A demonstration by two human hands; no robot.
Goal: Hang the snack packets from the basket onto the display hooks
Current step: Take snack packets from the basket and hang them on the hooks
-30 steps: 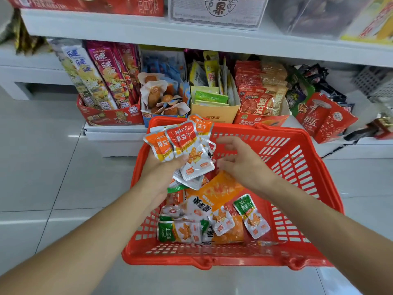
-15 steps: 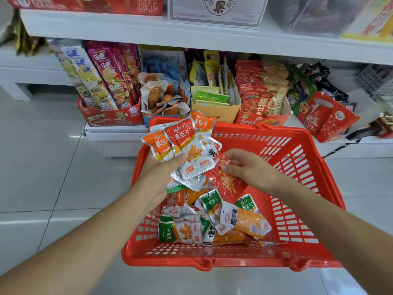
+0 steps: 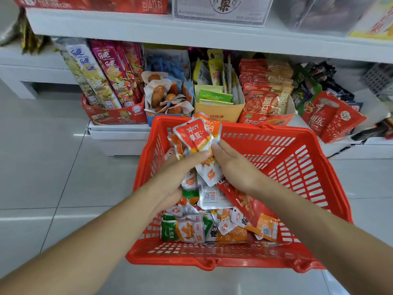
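1. Shelf unit (image 3: pixel 191 33): two white shelves show. The lower one carries four open cartons (image 3: pixel 217 112) of snacks. No display hooks are in view.
2. Basket (image 3: pixel 282 128): one, red, set before the shelf.
3. Loose packets (image 3: pixel 191 228): an overlapping heap on the basket's bottom, ten or more; an exact count is hidden.
4. Left hand (image 3: pixel 176 173): its grip pinches the bunch between thumb and fingers. Right hand (image 3: pixel 236 167): fingertips meet the bunch's right edge; whether that grip pinches or only presses, I cannot tell.
5. Bunch of packets (image 3: pixel 195 135): one fan of at least four, held over the basket's far half. The step looks like gathering. Next, carry the bunch to the hooks and find each hang hole.
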